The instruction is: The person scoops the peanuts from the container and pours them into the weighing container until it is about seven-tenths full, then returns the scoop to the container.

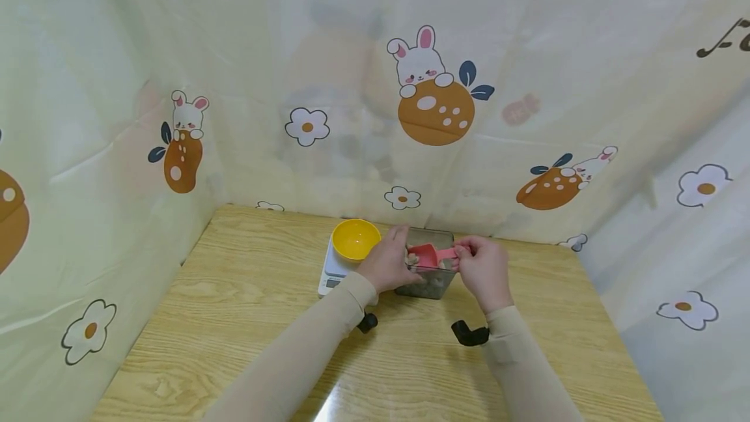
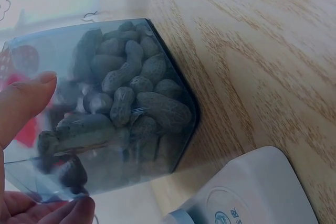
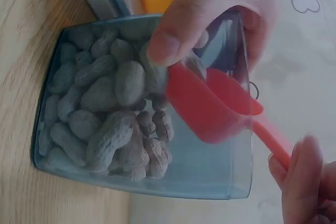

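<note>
A clear grey plastic container (image 1: 432, 237) holds unshelled peanuts (image 3: 105, 95) and stands on the table. My left hand (image 1: 388, 263) grips its left side, thumb at the front wall and the other fingers round the far side. With the right hand (image 1: 485, 271) I pinch the handle of a pink scoop (image 3: 202, 111). The scoop's bowl sits inside the container near the top, its front edge close to the left thumb in the right wrist view. A few peanuts lie at the scoop's mouth, by the left hand.
Left of the container, a yellow bowl (image 1: 356, 239) sits on a white kitchen scale (image 1: 331, 273), whose small display faces me. The wooden table (image 1: 234, 292) meets a patterned curtain (image 1: 351, 168) close behind these things, with curtain at both sides too.
</note>
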### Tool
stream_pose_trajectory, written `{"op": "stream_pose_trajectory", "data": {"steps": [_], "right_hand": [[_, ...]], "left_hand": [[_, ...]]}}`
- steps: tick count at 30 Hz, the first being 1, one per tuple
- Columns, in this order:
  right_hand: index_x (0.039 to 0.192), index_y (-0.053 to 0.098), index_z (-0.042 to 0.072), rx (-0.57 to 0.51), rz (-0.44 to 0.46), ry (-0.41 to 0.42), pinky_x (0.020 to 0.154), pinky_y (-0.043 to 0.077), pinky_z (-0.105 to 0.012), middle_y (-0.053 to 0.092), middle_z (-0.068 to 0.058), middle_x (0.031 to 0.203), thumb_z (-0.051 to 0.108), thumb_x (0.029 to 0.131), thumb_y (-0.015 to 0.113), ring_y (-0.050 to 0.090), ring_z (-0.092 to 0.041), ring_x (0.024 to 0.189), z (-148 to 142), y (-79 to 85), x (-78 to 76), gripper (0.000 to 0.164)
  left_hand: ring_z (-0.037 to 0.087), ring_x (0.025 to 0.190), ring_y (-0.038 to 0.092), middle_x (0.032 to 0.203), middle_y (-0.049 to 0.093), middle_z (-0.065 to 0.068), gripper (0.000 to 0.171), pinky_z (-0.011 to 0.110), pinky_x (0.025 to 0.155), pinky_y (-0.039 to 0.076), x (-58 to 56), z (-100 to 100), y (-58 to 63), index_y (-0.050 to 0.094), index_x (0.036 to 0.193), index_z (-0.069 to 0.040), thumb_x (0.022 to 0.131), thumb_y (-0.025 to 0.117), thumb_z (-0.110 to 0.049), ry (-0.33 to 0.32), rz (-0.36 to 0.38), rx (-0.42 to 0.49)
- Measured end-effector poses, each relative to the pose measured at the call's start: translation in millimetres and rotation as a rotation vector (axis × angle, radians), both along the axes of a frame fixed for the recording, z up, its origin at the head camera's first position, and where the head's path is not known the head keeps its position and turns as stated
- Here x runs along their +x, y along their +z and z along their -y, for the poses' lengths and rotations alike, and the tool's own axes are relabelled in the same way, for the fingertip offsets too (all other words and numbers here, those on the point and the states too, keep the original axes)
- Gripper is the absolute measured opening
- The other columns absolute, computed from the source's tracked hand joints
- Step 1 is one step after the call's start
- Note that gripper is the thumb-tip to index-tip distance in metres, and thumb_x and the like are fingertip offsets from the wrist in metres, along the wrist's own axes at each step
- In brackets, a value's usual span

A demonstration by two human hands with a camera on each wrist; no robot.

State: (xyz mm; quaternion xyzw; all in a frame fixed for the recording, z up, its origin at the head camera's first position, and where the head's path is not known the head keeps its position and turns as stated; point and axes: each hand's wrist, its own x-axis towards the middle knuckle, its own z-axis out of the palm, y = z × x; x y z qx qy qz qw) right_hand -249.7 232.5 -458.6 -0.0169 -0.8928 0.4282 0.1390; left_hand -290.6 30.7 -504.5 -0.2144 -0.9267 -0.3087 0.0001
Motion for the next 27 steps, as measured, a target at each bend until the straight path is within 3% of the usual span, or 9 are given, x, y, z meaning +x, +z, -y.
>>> {"op": "stream_pose_trajectory", "data": {"steps": [4,6,14,21,25,27], "right_hand": [[0.107,0.081,-0.002,0.124,-0.003,0.031,0.052,0.056,-0.026,0.08,-0.024,0.091,0.005,0.106,0.062,0.073,-0.019,0.062,3,-6.3,0.8,0.02],[0.108,0.08,-0.003,0.122,0.011,0.04,0.054,0.057,-0.027,0.08,-0.024,0.092,0.006,0.106,0.062,0.073,-0.019,0.062,4,-7.5,0.4,0.02],[0.113,0.077,-0.008,-0.094,0.098,-0.004,0.059,0.063,-0.025,0.078,-0.029,0.098,0.003,0.107,0.058,0.078,-0.032,0.073,1,-4.1,-3.1,0.023],[0.118,0.075,-0.012,-0.233,0.183,-0.05,0.064,0.064,-0.02,0.077,-0.025,0.102,0.004,0.107,0.058,0.075,-0.011,0.068,-5,0.9,-4.2,0.025],[0.123,0.072,-0.014,-0.312,0.226,-0.058,0.066,0.065,-0.021,0.076,-0.025,0.106,0.004,0.108,0.058,0.073,-0.007,0.067,-7,1.2,-5.5,0.027],[0.122,0.072,-0.014,-0.303,0.229,-0.065,0.066,0.065,-0.021,0.076,-0.026,0.106,0.004,0.107,0.059,0.073,-0.007,0.067,-6,0.6,-5.0,0.027]], "left_hand": [[0.029,0.14,0.062,0.171,0.039,0.014,0.117,0.039,0.12,0.052,-0.1,-1,-1.5,0.027,0.168,-0.005,0.081,0.096,-0.042,0.001,-0.002,-0.02],[0.03,0.141,0.061,0.171,0.039,0.014,0.117,0.039,0.121,0.052,-0.8,-1,-2.2,0.027,0.168,-0.005,0.081,0.096,-0.041,0.0,-0.003,-0.018],[0.03,0.14,0.061,0.171,0.039,0.013,0.118,0.039,0.121,0.052,-1.8,-1,-2.7,0.028,0.168,-0.005,0.079,0.097,-0.042,0.006,-0.003,-0.002],[0.029,0.142,0.06,0.171,0.039,0.013,0.119,0.038,0.121,0.051,-2.3,-2,-1.5,0.028,0.168,-0.005,0.079,0.097,-0.044,0.003,0.003,-0.012],[0.029,0.144,0.059,0.172,0.039,0.013,0.118,0.039,0.122,0.05,-2.4,-2,-1.4,0.028,0.168,-0.006,0.079,0.097,-0.044,0.009,0.002,-0.018],[0.028,0.144,0.059,0.171,0.04,0.013,0.118,0.039,0.122,0.05,-2.0,-2,-1.6,0.029,0.168,-0.006,0.079,0.097,-0.044,0.011,0.003,-0.014]]}}
